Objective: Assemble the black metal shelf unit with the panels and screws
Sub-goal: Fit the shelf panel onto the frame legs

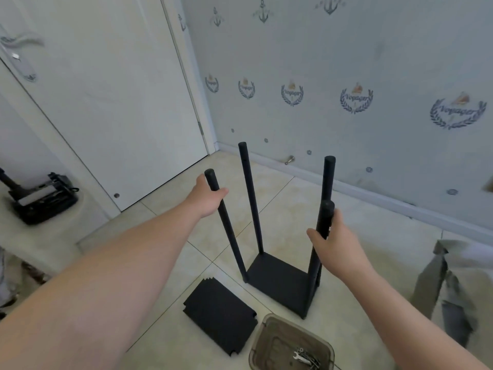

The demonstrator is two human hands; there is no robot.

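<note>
Now both hands grip the front poles of the half-built shelf unit [280, 279], which stands upright on the tiled floor [373, 257].

The left hand [205, 196] has fingers and thumb wrapped round the near-left pole [229, 231] just under its top. Well below those fingers lies a stack of black panels [218, 312]. The base panel sits below and between both hands, beside a clear tub [269, 335] holding a spanner [301, 357]. The right hand [337, 244] has its fingers curled round the near-right pole [314, 260].

white door [106, 102], anchor wallpaper [346, 49] — grey cloth [440, 289] on tiles [373, 249]
</note>
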